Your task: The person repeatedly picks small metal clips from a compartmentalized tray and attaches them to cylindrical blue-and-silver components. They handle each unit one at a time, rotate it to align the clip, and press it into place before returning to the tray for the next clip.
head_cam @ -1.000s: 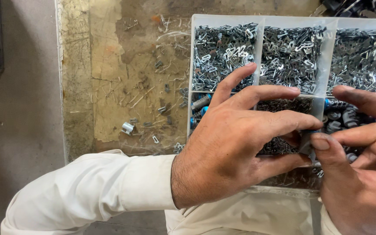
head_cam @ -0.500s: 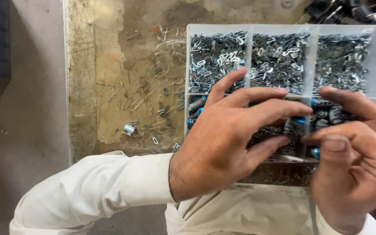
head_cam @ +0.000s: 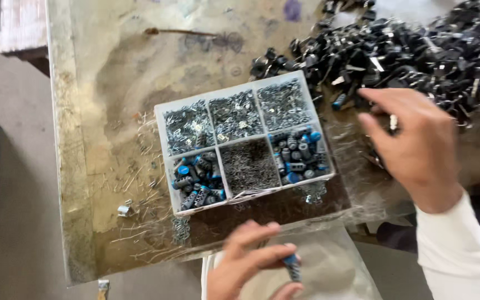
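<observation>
The left hand (head_cam: 251,261) at 6 o'clock has its grip closed on a small dark cylinder with a blue cap (head_cam: 292,266), pinched between thumb and fingers just below the counter (head_cam: 112,83) edge. The divided parts tray (head_cam: 245,145) lies at 12 o'clock from it. The right hand (head_cam: 415,144), at 2 o'clock, hovers spread wide beside the pile of black parts (head_cam: 406,50)

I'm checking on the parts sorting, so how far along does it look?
Done: the white six-compartment plastic tray already holds silver metal clips, thin pins and blue-capped dark cylinders. In hand: the left hand pinches one blue-tipped dark cylinder below the tray, while the right hand reaches over the large heap of black parts. Left: that heap looks mostly unsorted.
</observation>
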